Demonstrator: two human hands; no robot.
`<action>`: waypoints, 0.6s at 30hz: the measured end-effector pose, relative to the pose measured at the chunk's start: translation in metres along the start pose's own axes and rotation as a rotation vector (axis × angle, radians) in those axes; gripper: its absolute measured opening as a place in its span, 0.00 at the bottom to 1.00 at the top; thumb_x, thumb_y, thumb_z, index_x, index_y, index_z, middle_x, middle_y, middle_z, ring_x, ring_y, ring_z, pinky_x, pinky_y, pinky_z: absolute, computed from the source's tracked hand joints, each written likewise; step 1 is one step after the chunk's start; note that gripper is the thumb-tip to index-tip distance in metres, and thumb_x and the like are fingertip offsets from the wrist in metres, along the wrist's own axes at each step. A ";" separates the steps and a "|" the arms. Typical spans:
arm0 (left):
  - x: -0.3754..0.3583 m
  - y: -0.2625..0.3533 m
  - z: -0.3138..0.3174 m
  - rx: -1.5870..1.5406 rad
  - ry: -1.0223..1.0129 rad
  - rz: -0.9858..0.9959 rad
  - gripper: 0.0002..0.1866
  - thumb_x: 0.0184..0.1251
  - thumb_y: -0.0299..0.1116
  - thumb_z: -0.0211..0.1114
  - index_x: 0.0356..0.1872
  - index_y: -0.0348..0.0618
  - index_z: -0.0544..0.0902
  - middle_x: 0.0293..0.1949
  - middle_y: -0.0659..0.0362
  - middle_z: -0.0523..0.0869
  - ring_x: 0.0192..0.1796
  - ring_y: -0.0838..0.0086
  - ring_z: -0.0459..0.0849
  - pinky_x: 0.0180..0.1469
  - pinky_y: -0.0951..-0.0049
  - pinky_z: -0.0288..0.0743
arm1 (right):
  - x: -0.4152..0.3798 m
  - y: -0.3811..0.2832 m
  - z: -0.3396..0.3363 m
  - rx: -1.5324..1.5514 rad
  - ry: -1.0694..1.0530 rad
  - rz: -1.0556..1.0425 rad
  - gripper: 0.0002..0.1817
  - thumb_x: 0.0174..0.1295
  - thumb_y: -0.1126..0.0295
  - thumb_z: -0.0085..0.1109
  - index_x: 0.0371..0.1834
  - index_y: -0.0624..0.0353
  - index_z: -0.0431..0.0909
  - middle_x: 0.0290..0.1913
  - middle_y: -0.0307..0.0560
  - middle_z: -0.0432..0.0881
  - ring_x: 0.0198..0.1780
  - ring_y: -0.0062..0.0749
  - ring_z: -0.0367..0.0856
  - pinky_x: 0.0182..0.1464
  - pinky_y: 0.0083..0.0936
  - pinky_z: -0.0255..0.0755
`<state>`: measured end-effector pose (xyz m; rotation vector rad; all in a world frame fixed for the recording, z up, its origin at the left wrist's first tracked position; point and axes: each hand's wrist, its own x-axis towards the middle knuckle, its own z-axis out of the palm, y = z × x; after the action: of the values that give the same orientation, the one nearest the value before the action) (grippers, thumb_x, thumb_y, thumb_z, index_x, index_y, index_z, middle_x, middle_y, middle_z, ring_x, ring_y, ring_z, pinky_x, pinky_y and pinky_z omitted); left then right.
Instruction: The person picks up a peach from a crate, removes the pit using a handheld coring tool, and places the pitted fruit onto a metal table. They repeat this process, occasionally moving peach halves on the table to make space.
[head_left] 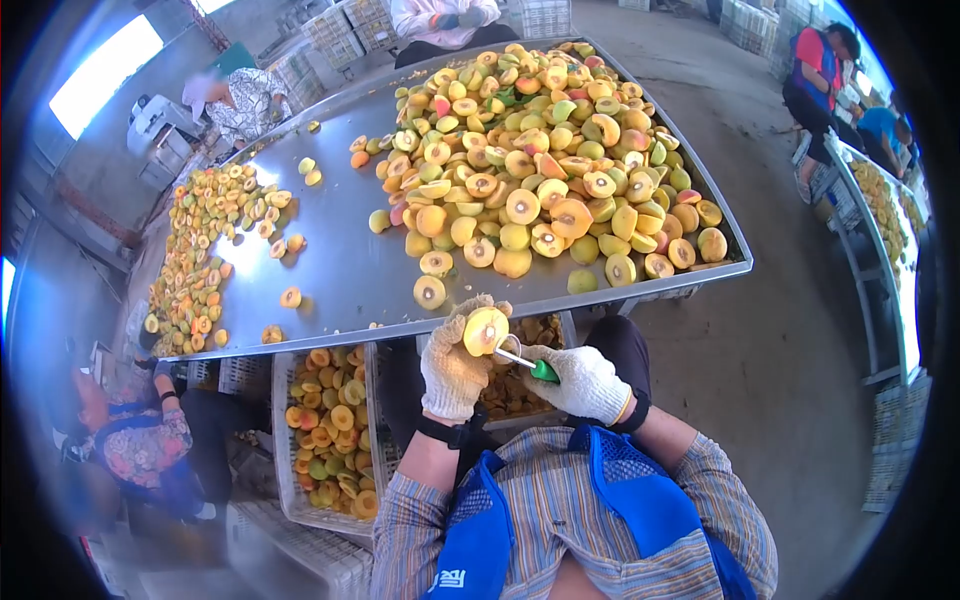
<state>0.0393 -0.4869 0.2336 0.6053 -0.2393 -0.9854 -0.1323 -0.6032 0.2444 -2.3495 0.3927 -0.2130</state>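
While clasping a halved round yellow fruit (pixel 483 331) in the white-gloved left grip (pixel 454 366) beside the grey metal table (pixel 345 230), holds a green-handled metal loop tool (pixel 544 371) in the white-gloved right grip (pixel 590 385), slanted far-left toward the fruit's right edge.

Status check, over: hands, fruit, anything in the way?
Left hand gripping fruit half, cut face showing. Right hand holding green-handled tool, working end close to fruit. No obstruction visible between them.
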 end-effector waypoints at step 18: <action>-0.034 -0.024 0.011 0.117 0.142 0.059 0.27 0.79 0.51 0.48 0.55 0.33 0.78 0.43 0.44 0.87 0.40 0.59 0.87 0.38 0.64 0.84 | -0.002 -0.004 0.021 -0.111 0.017 -0.042 0.19 0.58 0.59 0.68 0.51 0.52 0.84 0.26 0.52 0.84 0.28 0.50 0.85 0.31 0.40 0.80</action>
<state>-0.0008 -0.4722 0.2316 0.7678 -0.1882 -0.8710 -0.1276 -0.5865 0.2317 -2.4676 0.3728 -0.2372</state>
